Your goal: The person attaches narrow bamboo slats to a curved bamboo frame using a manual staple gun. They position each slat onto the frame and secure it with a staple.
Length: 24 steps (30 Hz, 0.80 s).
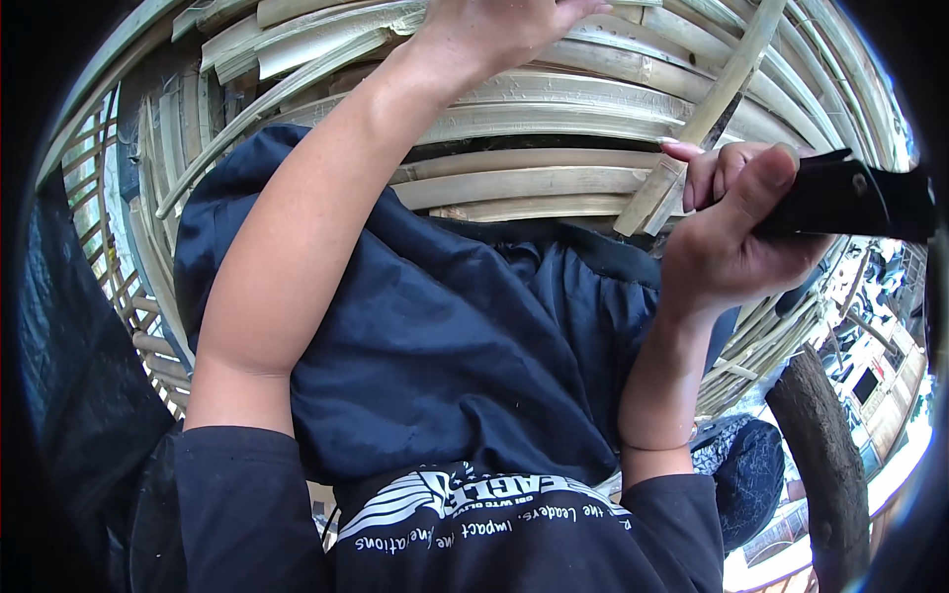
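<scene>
My right hand (736, 222) is closed round a black flat tool (855, 195) with a small round rivet; it runs off toward the right rim, and I cannot make out its full shape. The fingertips of that hand are beside a split bamboo strip (736, 84), which slants across the other slats. At the top edge my left hand (494, 30) reaches over the bamboo slats (554, 109). Its thumb is stretched out to the right, while the other fingers lie outside the picture.
Dark blue cloth (465, 336) covers my lap. A dark branch or post (820, 445) stands at the lower right, beside a dark patterned bundle (746, 479). Left of me are a woven bamboo lattice (94, 212) and a black sheet (79, 346).
</scene>
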{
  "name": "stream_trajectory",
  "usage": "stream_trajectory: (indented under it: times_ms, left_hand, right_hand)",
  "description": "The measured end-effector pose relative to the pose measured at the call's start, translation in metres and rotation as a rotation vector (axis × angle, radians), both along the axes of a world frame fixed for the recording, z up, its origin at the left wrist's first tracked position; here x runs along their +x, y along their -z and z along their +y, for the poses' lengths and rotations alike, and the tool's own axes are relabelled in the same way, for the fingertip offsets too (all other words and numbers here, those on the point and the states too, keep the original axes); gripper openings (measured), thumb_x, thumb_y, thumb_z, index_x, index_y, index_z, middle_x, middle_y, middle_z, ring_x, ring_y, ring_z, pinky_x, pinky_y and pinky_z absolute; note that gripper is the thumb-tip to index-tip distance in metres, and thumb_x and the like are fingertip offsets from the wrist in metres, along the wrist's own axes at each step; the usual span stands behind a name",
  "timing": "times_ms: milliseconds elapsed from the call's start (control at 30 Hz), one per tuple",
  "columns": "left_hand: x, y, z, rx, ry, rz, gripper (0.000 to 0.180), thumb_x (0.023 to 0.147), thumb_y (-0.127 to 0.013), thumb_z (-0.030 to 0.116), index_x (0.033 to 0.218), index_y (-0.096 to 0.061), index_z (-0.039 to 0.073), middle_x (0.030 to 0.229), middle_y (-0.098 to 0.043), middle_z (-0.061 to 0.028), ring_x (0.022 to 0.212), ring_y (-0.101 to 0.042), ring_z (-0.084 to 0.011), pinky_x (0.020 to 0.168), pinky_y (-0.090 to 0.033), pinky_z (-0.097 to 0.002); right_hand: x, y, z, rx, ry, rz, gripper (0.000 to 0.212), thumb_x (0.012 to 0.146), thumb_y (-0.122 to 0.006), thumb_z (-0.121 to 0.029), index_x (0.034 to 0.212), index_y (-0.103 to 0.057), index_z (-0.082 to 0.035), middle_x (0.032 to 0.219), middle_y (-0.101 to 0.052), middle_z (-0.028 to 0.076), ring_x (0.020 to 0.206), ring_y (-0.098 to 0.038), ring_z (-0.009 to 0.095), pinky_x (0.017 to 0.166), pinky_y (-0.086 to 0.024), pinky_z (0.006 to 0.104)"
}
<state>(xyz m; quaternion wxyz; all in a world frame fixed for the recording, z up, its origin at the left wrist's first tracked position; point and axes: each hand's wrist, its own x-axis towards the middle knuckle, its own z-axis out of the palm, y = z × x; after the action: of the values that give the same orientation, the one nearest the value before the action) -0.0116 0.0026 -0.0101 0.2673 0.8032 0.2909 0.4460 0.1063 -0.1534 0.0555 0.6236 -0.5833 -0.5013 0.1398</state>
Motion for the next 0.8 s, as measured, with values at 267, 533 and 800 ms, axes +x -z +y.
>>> stream_trajectory:
  times_ms: [267, 533, 800]
  left_hand:
    - [-0.001, 0.0, -0.003, -0.047, 0.009, 0.021, 0.012, 0.083, -0.079, 0.01, 0.081, -0.071, 0.001, 0.086, -0.066, -0.0124, 0.086, -0.065, -0.0311, 0.08, -0.051, -0.0433]
    - [-0.002, 0.002, -0.003, 0.017, -0.012, 0.051, 0.013, 0.082, -0.081, 0.011, 0.082, -0.072, 0.001, 0.087, -0.066, -0.0124, 0.086, -0.065, -0.0297, 0.079, -0.051, -0.0432]
    - [-0.006, 0.004, -0.007, -0.04, -0.002, 0.047, 0.01, 0.082, -0.079, 0.006, 0.085, -0.072, 0.0, 0.091, -0.067, -0.0136, 0.089, -0.065, -0.0307, 0.081, -0.052, -0.0429]
  right_hand:
    - [0.003, 0.006, -0.007, -0.177, 0.057, -0.099, 0.023, 0.104, -0.064, -0.02, 0.101, -0.058, 0.002, 0.071, -0.056, 0.003, 0.053, -0.053, 0.008, 0.055, -0.06, 0.0303]
    - [0.003, -0.001, -0.005, -0.305, 0.058, -0.13, 0.019, 0.098, -0.07, -0.011, 0.101, -0.057, 0.004, 0.08, -0.066, 0.008, 0.066, -0.068, 0.012, 0.055, -0.059, 0.0266]
    - [0.006, -0.001, -0.002, -0.491, 0.042, -0.134, 0.021, 0.099, -0.07, -0.013, 0.107, -0.061, 0.005, 0.071, -0.064, 0.008, 0.062, -0.064, 0.015, 0.057, -0.057, 0.0291]
